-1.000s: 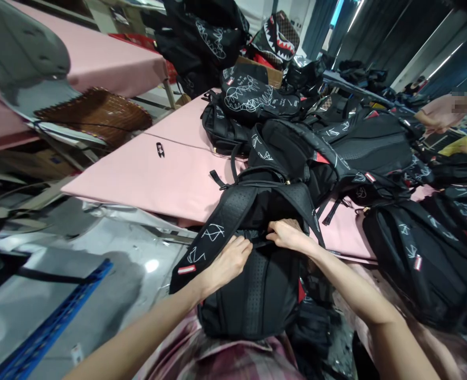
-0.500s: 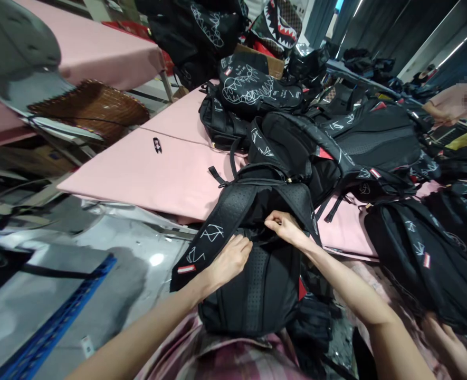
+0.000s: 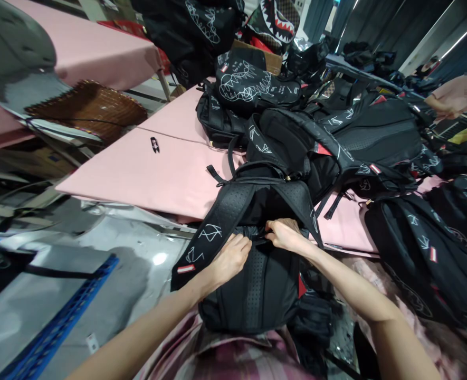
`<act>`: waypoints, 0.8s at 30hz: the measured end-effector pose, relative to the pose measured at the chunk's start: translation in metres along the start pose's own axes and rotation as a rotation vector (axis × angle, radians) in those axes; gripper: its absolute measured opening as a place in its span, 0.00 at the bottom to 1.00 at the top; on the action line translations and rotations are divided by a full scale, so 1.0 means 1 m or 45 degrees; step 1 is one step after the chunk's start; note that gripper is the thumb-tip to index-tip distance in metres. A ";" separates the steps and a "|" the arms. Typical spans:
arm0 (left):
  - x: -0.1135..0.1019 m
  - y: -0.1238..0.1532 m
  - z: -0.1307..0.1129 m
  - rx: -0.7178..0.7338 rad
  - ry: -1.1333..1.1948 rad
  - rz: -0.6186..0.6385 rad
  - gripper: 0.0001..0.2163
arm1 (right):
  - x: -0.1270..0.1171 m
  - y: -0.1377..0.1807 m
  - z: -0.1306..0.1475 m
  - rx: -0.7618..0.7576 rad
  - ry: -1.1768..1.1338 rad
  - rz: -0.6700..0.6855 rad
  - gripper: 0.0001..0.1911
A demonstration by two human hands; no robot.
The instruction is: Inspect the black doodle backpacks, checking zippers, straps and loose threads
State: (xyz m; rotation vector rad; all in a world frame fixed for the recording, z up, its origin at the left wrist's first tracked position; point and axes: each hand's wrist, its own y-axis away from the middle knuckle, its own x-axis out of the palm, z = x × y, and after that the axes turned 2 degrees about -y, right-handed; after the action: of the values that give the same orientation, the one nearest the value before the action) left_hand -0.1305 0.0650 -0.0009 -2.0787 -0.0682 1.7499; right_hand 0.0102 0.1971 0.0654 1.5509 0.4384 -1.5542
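Lower than half a second ago, my right hand is back down at the top edge of the padded back panel of the black backpack, its thumb and finger pinching the dark fabric. My left hand stays curled on the same edge, gripping the cloth, fingertips hidden. The backpack slopes from the pink table down to my plaid clothing, one patterned shoulder strap lying beside my left hand. More black bags lie beyond.
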 end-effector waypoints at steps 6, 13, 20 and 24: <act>-0.002 -0.001 -0.001 -0.002 -0.013 0.008 0.08 | 0.007 -0.004 0.000 0.017 -0.089 -0.028 0.11; 0.003 0.003 0.000 -0.021 0.005 -0.054 0.08 | 0.002 -0.009 0.002 0.106 -0.700 -0.214 0.09; -0.003 -0.006 -0.001 -0.297 0.204 -0.024 0.08 | 0.000 0.001 -0.009 0.212 -0.733 -0.403 0.08; -0.014 -0.039 -0.001 -0.614 0.402 0.199 0.08 | 0.004 0.000 -0.011 0.195 -0.793 -0.413 0.08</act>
State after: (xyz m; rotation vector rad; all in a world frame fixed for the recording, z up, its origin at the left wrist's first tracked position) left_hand -0.1237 0.0958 0.0254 -2.7525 -0.2634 1.5784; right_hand 0.0170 0.2043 0.0601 1.0473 0.2214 -2.2570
